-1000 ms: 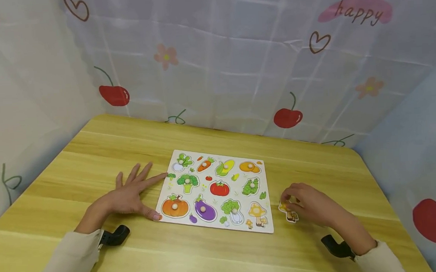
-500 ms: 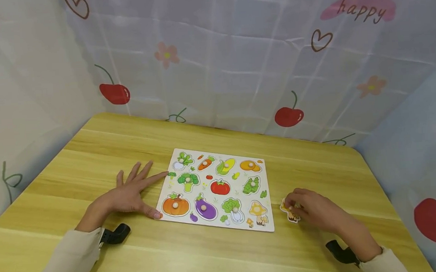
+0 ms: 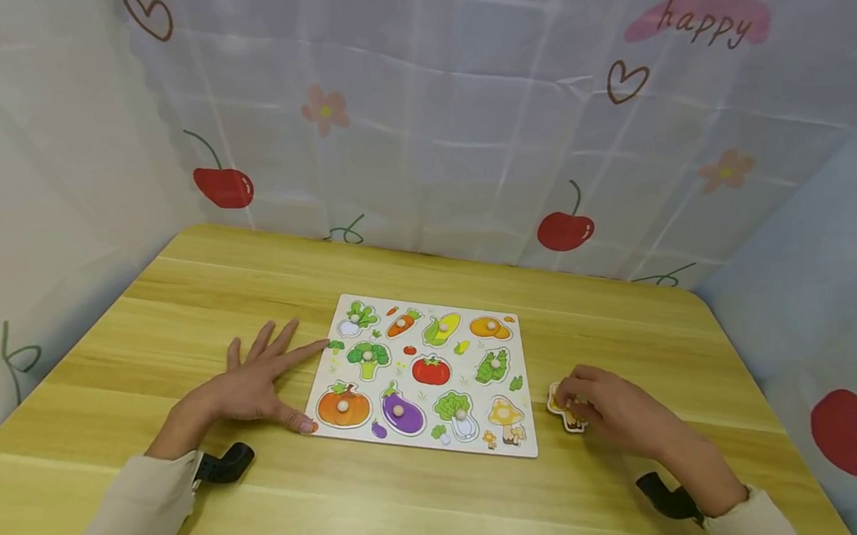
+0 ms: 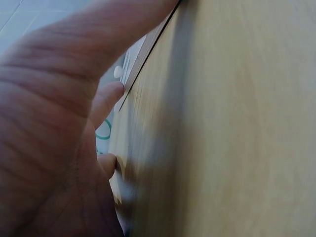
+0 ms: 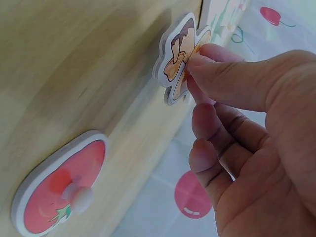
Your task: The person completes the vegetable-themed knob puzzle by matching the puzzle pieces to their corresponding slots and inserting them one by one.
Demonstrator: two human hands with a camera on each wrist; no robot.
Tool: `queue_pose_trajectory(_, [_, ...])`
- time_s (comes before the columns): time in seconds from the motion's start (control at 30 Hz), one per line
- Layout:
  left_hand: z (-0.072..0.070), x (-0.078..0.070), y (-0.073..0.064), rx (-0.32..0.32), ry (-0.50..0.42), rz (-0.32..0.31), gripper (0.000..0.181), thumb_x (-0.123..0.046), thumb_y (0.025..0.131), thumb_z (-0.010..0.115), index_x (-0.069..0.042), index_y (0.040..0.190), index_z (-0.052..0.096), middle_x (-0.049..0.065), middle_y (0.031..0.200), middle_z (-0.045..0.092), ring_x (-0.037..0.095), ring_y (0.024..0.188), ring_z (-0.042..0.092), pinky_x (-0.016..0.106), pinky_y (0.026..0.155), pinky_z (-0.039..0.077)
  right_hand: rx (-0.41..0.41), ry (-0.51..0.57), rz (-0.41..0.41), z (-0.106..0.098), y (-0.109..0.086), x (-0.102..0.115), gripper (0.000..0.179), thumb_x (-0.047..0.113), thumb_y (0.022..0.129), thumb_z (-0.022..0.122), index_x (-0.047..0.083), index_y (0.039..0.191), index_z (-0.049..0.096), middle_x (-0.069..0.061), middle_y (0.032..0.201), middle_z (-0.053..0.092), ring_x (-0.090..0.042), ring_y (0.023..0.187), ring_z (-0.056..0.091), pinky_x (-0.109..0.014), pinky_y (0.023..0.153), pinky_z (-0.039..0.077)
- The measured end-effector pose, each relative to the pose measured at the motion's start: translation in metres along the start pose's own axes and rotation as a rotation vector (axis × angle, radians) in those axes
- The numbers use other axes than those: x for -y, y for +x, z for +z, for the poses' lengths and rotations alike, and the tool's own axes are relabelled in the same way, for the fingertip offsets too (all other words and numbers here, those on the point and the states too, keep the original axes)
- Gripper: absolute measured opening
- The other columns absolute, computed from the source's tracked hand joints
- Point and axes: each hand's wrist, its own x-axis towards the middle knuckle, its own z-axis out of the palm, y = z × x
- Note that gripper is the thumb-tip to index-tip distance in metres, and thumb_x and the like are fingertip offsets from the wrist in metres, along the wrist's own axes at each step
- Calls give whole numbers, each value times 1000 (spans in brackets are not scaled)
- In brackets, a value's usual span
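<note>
My right hand [image 3: 617,407] pinches a mushroom puzzle piece [image 5: 178,58] by thumb and fingertips, right of the board; its thick edge shows, tilted near the table. Below that hand in the right wrist view lies a tomato piece [image 5: 64,185] with a round knob, hidden from the head view. The wooden vegetable puzzle board [image 3: 472,383] lies flat mid-table. Its tomato and mushroom pictures show no knobs, while the other large vegetables carry them. My left hand [image 3: 252,389] is spread on the table, thumb and index fingertip at the board's left edge.
The light wooden table [image 3: 384,507] backs onto a hanging printed curtain [image 3: 420,137] with cherries and hearts. Similar sheets stand on both sides. A black strap-on mount [image 3: 225,462] juts from the left wrist, another mount [image 3: 667,496] from the right.
The right fingers have closed in over the mushroom piece, which now tips so its edge shows. The left hand and the board stay in place.
</note>
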Motion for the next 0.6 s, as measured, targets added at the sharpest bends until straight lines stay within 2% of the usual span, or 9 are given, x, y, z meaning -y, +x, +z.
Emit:
queue_pose_trajectory(0.23, [1, 2, 1, 0, 16, -2, 114, -67, 64, 84, -26, 157, 33, 26, 166, -3, 56, 147, -16, 80, 102, -18, -34, -3, -54, 2, 5, 5, 24, -1, 89, 71, 20, 98, 65, 9, 97, 60, -2, 82, 54, -24, 68, 51])
queue_pose_trajectory(0.6, [2, 4, 2, 1, 14, -4, 114, -68, 63, 83, -27, 157, 33, 25, 166, -4, 56, 148, -16, 80, 102, -18, -1, -4, -25, 6, 17, 23, 21, 2, 90, 72, 21, 97, 65, 10, 97, 58, -4, 85, 55, -25, 71, 52])
